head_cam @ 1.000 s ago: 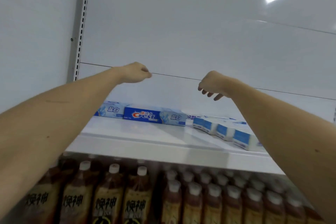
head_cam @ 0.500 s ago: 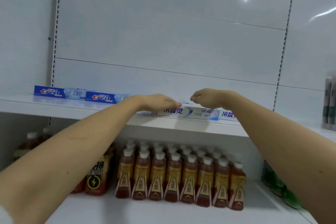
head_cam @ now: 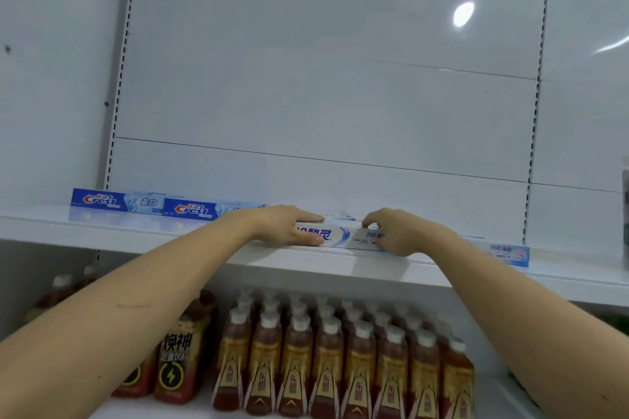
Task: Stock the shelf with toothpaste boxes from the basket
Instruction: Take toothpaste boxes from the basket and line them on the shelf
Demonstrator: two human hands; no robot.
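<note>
A white toothpaste box [head_cam: 343, 237] with blue lettering lies lengthwise near the front of the white shelf [head_cam: 190, 243]. My left hand [head_cam: 289, 224] grips its left end, fingers over the top and thumb along the front. My right hand [head_cam: 394, 231] grips its right end the same way. Two blue Crest boxes [head_cam: 117, 201] [head_cam: 204, 208] stand in a row at the left of the shelf. Another pale blue box [head_cam: 509, 253] lies at the right, behind my right forearm. The basket is out of view.
Below the shelf stand several brown drink bottles [head_cam: 326, 360] in rows, with taller dark bottles [head_cam: 177, 360] at the left. Perforated uprights [head_cam: 119, 78] [head_cam: 536, 112] frame the white back panel. A dark item [head_cam: 625, 214] stands at the far right edge.
The view has pulled back and dropped from above the shelf. My hands came down from mid-air and now hold the two ends of the white box on the shelf.
</note>
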